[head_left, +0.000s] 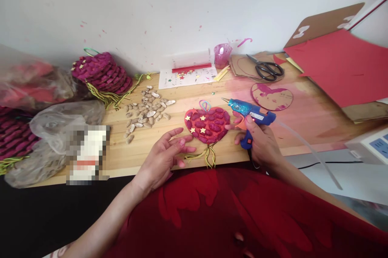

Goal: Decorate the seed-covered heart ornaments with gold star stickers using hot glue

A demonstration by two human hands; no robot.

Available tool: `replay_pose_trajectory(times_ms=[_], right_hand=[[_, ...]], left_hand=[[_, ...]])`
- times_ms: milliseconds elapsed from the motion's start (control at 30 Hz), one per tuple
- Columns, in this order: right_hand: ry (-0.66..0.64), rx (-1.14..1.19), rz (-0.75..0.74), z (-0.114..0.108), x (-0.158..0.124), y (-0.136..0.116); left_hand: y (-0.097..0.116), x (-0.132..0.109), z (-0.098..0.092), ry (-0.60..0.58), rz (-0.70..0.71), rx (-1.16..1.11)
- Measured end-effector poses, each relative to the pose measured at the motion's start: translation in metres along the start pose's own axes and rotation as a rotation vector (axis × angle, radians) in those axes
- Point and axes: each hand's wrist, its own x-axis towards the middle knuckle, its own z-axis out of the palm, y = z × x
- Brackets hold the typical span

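A blue hot glue gun (pixel 242 108) is gripped in my right hand (pixel 262 140), its nozzle pointing up and left and a clear glue stick trailing from its back. Left of it lies a heart-shaped ornament (pixel 209 124) covered in painted magenta peanut shells. It bears several pale stars on its left half, a hanging loop on top and green yarn tassels below. My left hand (pixel 166 151) hovers by the ornament's lower left edge, fingers spread, with nothing in them. Loose unpainted peanuts (pixel 148 108) are scattered further left.
Stacked finished ornaments (pixel 103 72) and plastic bags (pixel 63 124) crowd the left. At the back are a paper with small stars (pixel 188 78), a pink cup (pixel 222 56) and scissors (pixel 268 70). A cardboard heart (pixel 271 96), red sheets (pixel 345 72) and a power strip (pixel 370 144) lie right.
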Motion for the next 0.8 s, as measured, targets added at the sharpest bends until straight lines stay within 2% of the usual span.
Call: replay_pose_trajectory(times_ms=[167, 300, 567, 667, 800], right_hand=[[-0.049, -0.008, 0.034, 0.001, 0.001, -0.002], [-0.080, -0.011, 0.033, -0.002, 0.000, -0.001], [-0.036, 0.039, 0.071, -0.002, 0.000, -0.001], [-0.021, 0.034, 0.100, -0.001, -0.001, -0.005], [0.028, 0.087, 0.103, 0.001, -0.002, -0.010]], left_hand=[[-0.008, 0.002, 0.004, -0.033, 0.012, -0.030], [-0.015, 0.007, 0.005, -0.060, 0.083, -0.050], [-0.023, 0.029, 0.020, -0.014, 0.195, 0.084], [-0.026, 0.035, 0.026, -0.041, 0.243, 0.145], [-0.025, 0.035, 0.023, -0.039, 0.261, 0.107]])
